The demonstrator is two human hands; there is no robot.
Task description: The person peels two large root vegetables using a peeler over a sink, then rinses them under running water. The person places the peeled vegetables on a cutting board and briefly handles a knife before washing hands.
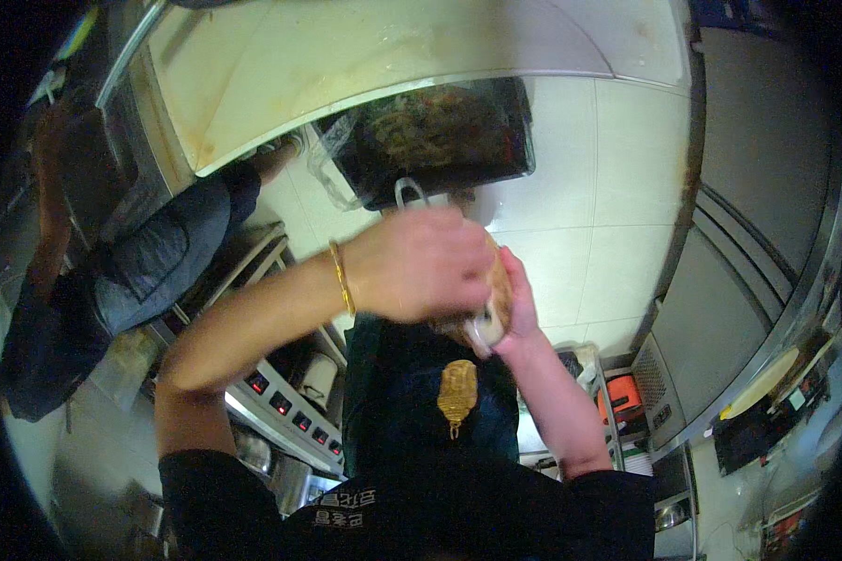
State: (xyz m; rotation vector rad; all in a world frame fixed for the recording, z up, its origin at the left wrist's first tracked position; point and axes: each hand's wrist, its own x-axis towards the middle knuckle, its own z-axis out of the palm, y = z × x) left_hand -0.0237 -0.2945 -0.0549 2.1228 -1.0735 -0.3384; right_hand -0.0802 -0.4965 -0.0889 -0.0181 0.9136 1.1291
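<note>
My left hand (426, 266), blurred and with a gold bracelet at its wrist, is closed in front of my chest. What it grips is hidden behind the fingers; a pale loop (410, 192) sticks out beyond the knuckles. Behind it and to the right, my right hand (522, 304) is wrapped round a tan-brown package (500, 290). The package has a whitish, see-through end (485, 332) pointing toward me. My left hand covers much of the package, so its kind is unclear. Both hands are close together, the left overlapping the package.
A dark bin or tray (440, 136) with brownish contents stands on the pale tiled floor beyond my hands, beside a crumpled clear bag. A pale counter (393, 37) spans the top. Another person (159, 252) is at left. Steel cabinets (758, 178) line the right.
</note>
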